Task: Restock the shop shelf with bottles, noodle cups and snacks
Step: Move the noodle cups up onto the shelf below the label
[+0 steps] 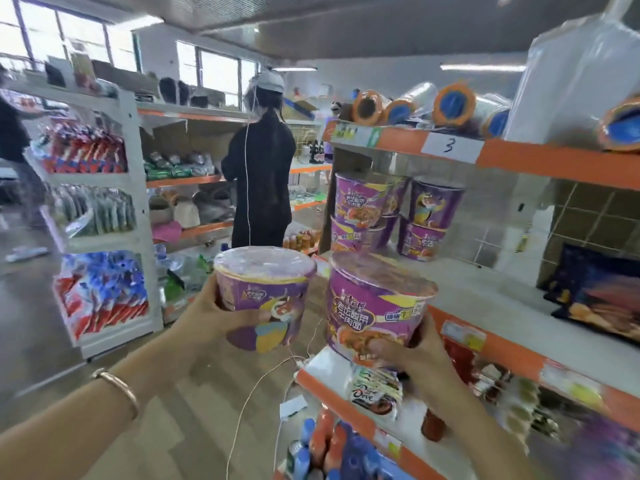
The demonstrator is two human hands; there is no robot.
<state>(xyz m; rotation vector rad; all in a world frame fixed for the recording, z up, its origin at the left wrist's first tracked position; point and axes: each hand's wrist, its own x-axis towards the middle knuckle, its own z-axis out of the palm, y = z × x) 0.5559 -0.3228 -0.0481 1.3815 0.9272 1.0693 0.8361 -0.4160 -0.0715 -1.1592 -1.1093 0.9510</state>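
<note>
Noodle cups fill both hands. The left hand (pixel 207 318) wraps fingers and thumb round the side of the left noodle cup (pixel 268 292), a purple tub with a sealed film lid, held upright in the air over the aisle floor. The right hand (pixel 412 355) clasps the right noodle cup (pixel 375 303) low down, thumb across the printed front and fingers round the far side. This tub is upright too, at the front corner of the middle shelf (pixel 485 282); whether it touches the board I cannot tell. The two tubs are side by side, near each other but apart. A thin bracelet (pixel 117 389) circles the left wrist.

Further back on the same white board stand the stacked cups (pixel 394 216), the same purple kind, two high, close to the tiled back wall. To their right on that board lie dark snack bags (pixel 599 296). Below the right hand a lower shelf carries chocolate packs (pixel 375 393), and lower still stand bottles (pixel 329 441) in blue and orange. Overhead, the top shelf (pixel 554 161) bears a paper label (pixel 449 146) marked 3 and rolls (pixel 453 105) with orange and blue ends. A white cord (pixel 256 386) trails over the wooden floor. Across the aisle a person in black (pixel 259 181) with a pale cap faces another rack, back turned. At the left a white rack (pixel 136 216) holds red and blue packets (pixel 100 296).
</note>
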